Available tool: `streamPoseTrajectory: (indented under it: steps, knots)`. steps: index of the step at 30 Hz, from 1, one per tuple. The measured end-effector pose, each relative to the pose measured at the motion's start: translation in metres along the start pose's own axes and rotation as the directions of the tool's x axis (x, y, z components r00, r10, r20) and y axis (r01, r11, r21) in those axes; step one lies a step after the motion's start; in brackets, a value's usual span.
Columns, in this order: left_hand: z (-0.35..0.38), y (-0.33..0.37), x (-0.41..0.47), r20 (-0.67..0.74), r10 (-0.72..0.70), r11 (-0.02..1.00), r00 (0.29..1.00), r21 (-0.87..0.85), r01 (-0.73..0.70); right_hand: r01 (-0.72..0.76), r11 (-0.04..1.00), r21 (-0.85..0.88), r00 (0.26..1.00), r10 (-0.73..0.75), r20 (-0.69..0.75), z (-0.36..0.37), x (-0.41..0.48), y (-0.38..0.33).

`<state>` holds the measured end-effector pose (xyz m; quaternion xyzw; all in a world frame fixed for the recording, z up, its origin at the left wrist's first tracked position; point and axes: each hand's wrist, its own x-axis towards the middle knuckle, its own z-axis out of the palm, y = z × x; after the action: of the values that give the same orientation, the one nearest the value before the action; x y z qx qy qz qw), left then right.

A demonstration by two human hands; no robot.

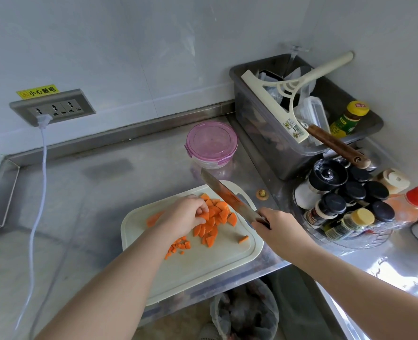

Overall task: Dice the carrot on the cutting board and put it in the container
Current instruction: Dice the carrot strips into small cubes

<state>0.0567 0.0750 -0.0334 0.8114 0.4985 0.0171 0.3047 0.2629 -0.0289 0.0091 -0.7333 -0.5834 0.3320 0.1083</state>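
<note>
Bare forearms (105,278) reach in over the counter's (92,192) near edge to the cutting board (203,266). The left hand (183,215) sits on the carrot slices (219,217) in the board's far half, its grip curled round the near side of the heap, bunching it. The right hand (276,227) has its grip closed on the handle of the knife (227,195). The blade is lifted, its long axis running from that hand diagonally toward the board's far edge, above the heap's right flank. So the slices lie just left of the blade, likely next for chopping. Finished dice (178,246) lie nearer. The pink-lidded container (211,143), still closed, stands beyond the board's far edge.
</note>
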Motion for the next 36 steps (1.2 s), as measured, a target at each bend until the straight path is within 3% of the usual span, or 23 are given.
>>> streamPoseTrajectory:
  steps: [5, 11, 23, 28, 36]
  knots:
    - [-0.018, 0.003, -0.010, -0.006, -0.106, 0.948, 0.994, -0.303, 0.099, -0.007, 1.000, 0.000, 1.000, 0.007, -0.005, 0.003, 0.000, -0.001]
    - [-0.002, -0.011, -0.064, 0.130, -0.241, 0.877, 0.962, -0.396, 0.273, 0.047, 0.999, 0.014, 0.999, -0.048, 0.016, 0.011, -0.009, -0.013]
    - [0.035, -0.044, -0.150, -0.076, -0.476, 0.850, 0.876, -0.297, 0.435, 0.304, 0.934, -0.189, 0.909, -0.225, 0.350, 0.050, -0.030, -0.036]
    - [0.042, -0.050, -0.158, -0.199, -0.516, 0.841, 0.833, -0.302, 0.449, 0.323, 0.921, -0.217, 0.897, -0.224, 0.382, 0.058, -0.028, -0.042]
    - [0.046, -0.046, -0.170, -0.186, -0.489, 0.870, 0.852, -0.173, 0.461, 0.328, 0.914, -0.238, 0.885, -0.210, 0.415, 0.066, -0.024, -0.043]
